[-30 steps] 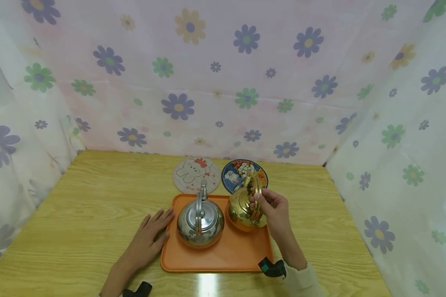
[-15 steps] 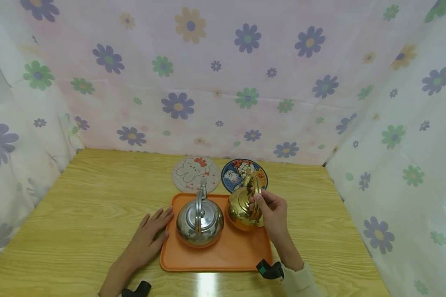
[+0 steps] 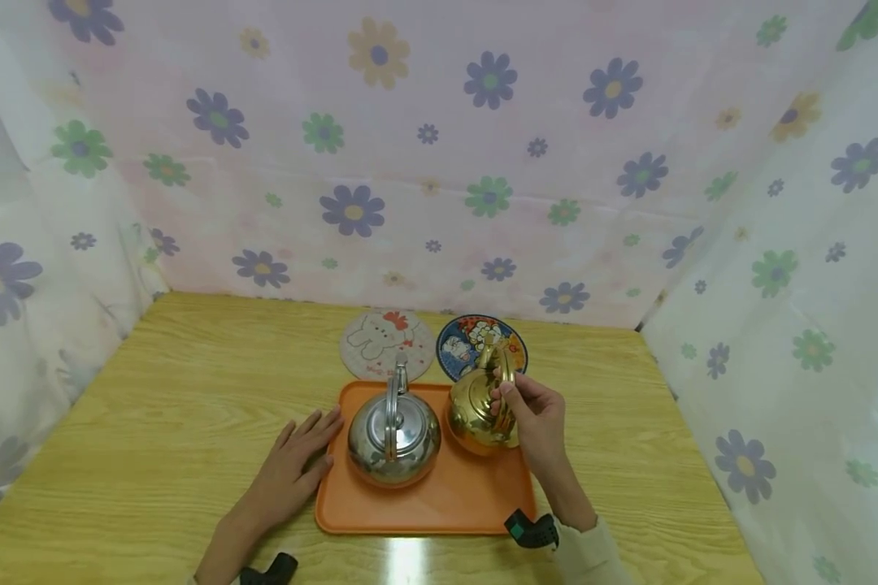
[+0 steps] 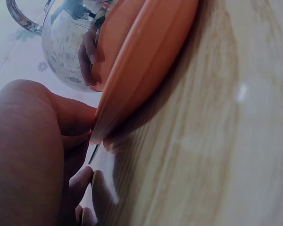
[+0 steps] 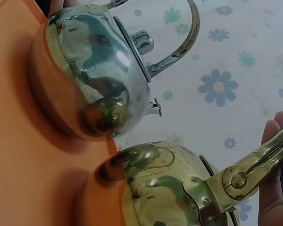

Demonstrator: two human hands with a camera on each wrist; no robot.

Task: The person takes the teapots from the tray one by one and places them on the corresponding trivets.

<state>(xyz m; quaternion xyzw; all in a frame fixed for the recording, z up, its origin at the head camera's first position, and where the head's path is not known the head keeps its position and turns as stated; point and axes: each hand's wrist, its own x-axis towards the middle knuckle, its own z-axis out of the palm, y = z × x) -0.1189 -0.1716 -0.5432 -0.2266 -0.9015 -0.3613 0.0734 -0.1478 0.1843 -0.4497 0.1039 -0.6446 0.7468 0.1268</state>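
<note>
1. Right hand (image 3: 532, 418) grips the arched handle of the shiny round gold kettle (image 3: 477, 413) on the smooth orange tray (image 3: 439, 504).
2. Left hand (image 3: 296, 463) lies flat, fingers spread, against the tray's edge on the woodgrain worktop (image 3: 154, 406).
3. Chrome kettle (image 3: 393, 437) sits alongside.

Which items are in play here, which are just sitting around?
In play: gold kettle, its handle gripped by the right hand; orange tray, its edge touched by the left hand.
Idle: silver kettle, rabbit coaster, blue coaster.
</note>
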